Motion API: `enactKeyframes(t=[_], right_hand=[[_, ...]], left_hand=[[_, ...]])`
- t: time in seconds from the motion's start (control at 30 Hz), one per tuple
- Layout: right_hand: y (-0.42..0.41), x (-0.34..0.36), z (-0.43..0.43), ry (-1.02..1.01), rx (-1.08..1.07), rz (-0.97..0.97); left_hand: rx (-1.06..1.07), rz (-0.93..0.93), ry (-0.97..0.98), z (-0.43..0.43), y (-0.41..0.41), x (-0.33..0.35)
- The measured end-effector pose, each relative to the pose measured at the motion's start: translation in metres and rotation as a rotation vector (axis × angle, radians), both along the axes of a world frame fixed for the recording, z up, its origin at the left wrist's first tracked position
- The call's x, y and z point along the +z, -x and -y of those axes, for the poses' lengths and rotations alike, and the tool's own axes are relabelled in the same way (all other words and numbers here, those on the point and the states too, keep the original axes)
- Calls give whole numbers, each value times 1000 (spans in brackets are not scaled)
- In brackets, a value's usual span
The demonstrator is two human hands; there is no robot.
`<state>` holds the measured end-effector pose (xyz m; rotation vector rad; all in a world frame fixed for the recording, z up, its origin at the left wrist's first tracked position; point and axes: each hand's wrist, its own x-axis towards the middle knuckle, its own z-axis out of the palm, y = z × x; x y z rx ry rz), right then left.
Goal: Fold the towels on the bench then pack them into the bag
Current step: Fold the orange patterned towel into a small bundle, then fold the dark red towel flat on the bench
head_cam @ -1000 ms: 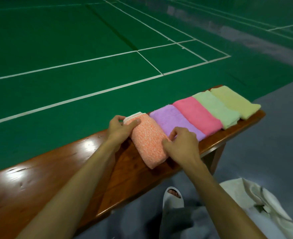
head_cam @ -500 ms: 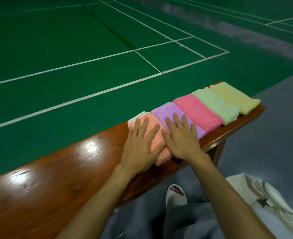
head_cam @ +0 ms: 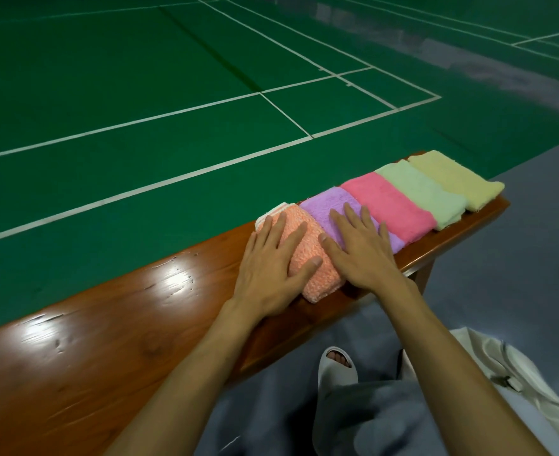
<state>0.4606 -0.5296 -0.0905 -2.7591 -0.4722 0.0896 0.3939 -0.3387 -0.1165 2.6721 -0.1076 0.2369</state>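
Several folded towels lie side by side on the right end of the wooden bench (head_cam: 113, 327): orange (head_cam: 317, 271), purple (head_cam: 321, 205), pink (head_cam: 386, 204), light green (head_cam: 423, 192) and pale yellow (head_cam: 452, 176). My left hand (head_cam: 271, 264) lies flat with straight fingers on the left side of the orange towel, its thumb across the towel's top. My right hand (head_cam: 357, 251) presses flat over the seam between the orange and purple towels. A cream cloth bag (head_cam: 518, 383) sits on the floor at the lower right, below the bench.
The glossy bench runs from the lower left to the right, where its end and a leg (head_cam: 423, 278) show. Behind it spreads a green court with white lines. Grey floor lies on the near side, with my grey trouser leg and white sandal (head_cam: 337, 366).
One second ago both hands were gripping the orange towel at its ends. They then flattened on top of it, and since half a second ago they have hardly shifted.
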Motion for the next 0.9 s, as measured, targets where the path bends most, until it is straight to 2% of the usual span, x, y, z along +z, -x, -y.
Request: enactKeyframes(t=[0.2,0.43,0.67,0.77,0.9], right_hand=[[11,16,-20,-17,88,148],[50,23,-85,-12,347,265],[143,-11,-200,-75,674,73],[187,-13,-256,-117,718,39],[250,-10,-336,-284,683,-74]], left_hand=[[72,21,-50,-47,40,20],[260,12,-125,-158,138,37],[457,-77,-206,-270,271,38],[551,-123,-200,-309,326,37],[700,-159,-172,-347,388,28]])
